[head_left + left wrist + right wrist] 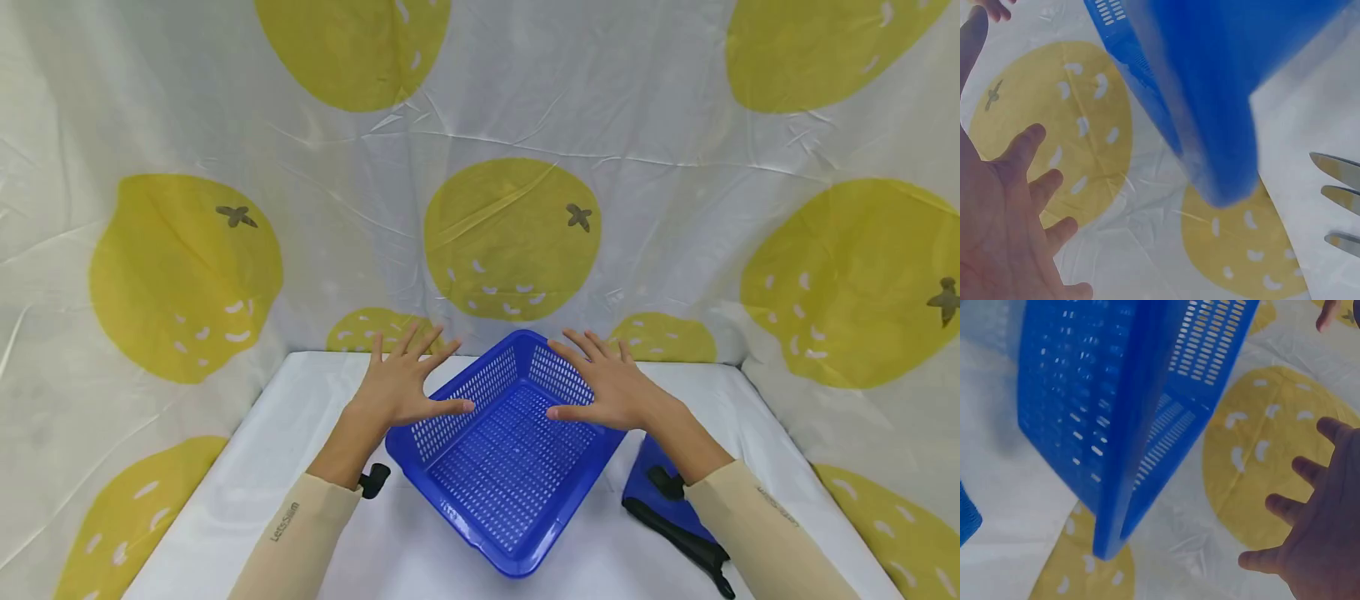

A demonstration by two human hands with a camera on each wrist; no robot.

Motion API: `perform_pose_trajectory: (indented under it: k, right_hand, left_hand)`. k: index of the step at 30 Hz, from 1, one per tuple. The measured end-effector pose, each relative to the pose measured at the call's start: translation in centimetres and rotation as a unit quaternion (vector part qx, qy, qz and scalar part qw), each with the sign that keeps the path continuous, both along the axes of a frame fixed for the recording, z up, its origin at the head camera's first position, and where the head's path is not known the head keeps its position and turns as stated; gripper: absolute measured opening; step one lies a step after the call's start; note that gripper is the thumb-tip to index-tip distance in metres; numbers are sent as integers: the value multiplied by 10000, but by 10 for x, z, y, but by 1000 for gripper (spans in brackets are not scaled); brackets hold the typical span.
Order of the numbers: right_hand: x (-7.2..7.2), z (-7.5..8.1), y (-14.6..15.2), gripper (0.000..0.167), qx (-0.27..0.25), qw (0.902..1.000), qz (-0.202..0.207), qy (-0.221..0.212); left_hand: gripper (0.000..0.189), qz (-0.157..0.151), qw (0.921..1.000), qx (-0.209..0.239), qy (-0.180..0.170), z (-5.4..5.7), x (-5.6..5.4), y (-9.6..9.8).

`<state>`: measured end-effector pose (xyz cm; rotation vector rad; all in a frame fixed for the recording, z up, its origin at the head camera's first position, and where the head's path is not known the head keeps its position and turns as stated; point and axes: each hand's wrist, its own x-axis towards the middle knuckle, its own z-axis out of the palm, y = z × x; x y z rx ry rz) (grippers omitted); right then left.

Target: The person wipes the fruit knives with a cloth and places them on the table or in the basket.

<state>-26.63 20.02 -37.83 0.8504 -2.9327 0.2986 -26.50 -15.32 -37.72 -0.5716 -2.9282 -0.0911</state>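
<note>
A blue plastic basket [517, 467] with slotted walls sits turned cornerwise on the white table, its inside bare. Over its left rim hovers my left hand [401, 387], fingers spread and holding nothing. My right hand [611, 387] mirrors it above the right rim, fingers likewise spread and nothing in the grasp. In the left wrist view, the left hand [1007, 225] is apart from the basket [1210, 125]. The right wrist view has the right hand [1316, 519] beside the basket wall [1072, 394], with a gap between them.
Partly under my right forearm lies a blue flat item [648, 467] with a black edge and handle [675, 533]. Several shiny metal pieces with rounded, tapering tips [1338, 197] lie on the table in the left wrist view. A lemon-print curtain [517, 108] encloses the table.
</note>
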Motion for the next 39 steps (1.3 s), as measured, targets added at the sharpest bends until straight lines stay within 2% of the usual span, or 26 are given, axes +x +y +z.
perform_pose_trajectory:
  k: [7, 15, 22, 29, 35, 39]
  right_hand:
    - [19, -7, 20, 97, -275, 9994, -30, 200]
    - [43, -11, 49, 91, -476, 9982, -225, 304]
    - [69, -23, 78, 86, -601, 9956, -656, 292]
    - [88, -38, 103, 83, -663, 9912, -1093, 334]
    - [93, -60, 118, 83, -592, 9882, -1388, 261]
    - [94, -78, 126, 83, -558, 9860, -1566, 165]
  left_hand:
    - [102, 0, 9998, 64, 188, -6, 13, -17]
    - [83, 257, 9976, 570, 296, -17, 22, -44]
    - [63, 508, 9948, 749, 457, -37, 35, -72]
    - [59, 692, 9915, 1002, 450, -59, 42, -91]
    - [59, 749, 9897, 1119, 497, -75, 47, -104]
    - [60, 819, 9894, 1120, 429, -86, 46, -111]
